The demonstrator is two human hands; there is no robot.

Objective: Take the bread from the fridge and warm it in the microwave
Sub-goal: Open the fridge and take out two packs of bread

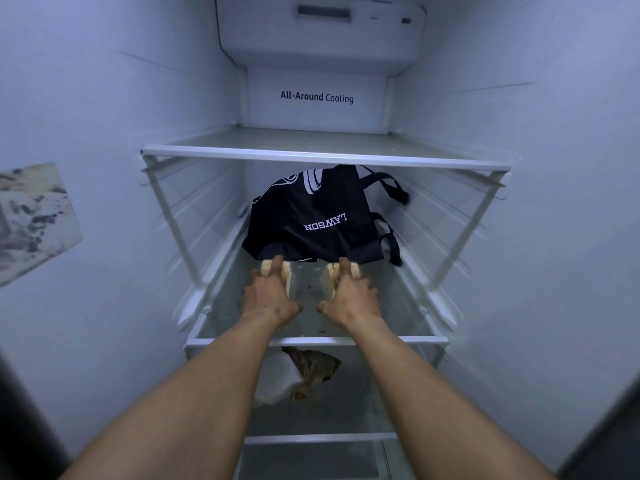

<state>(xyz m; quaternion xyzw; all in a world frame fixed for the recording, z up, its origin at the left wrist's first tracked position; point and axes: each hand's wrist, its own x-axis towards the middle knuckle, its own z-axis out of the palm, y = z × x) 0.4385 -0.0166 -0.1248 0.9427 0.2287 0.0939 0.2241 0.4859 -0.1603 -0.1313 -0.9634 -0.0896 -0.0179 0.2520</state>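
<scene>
**Both hands on the bread, deep in the fridge**

Nearest the camera, two bare forearms reach forward over the front rim of the middle shelf (311, 341). Below that rim, on a lower shelf, lies a crumpled white-and-brown wrapper (301, 372); what it holds cannot be told.

Further in, the left hand (268, 297) and the right hand (349, 296) sit on the middle shelf, well apart from the front edge. Each is closed round one end of the bread (306, 280), which looks like sliced bread in a clear pack: pale slices show at either end and the glass shelf shows through the middle. The left fingers (276, 263) curl over the top of the left end, and the right fingers (343, 264) do the same on the right, so both hands have hold of it. Whether the pack rests on the shelf or hangs just above it cannot be told.

By the look of it, the bread will be light and soft, and the film slippery. A hard squeeze would crush the slices, so holding it at both ends, with gentle pressure and some support from beneath, seems the sound way to carry it.

Just behind the bread, touching or nearly so, slumps a dark bag (311, 216) with white lettering and loose handles. Above it runs a bare upper shelf (325, 155).
</scene>
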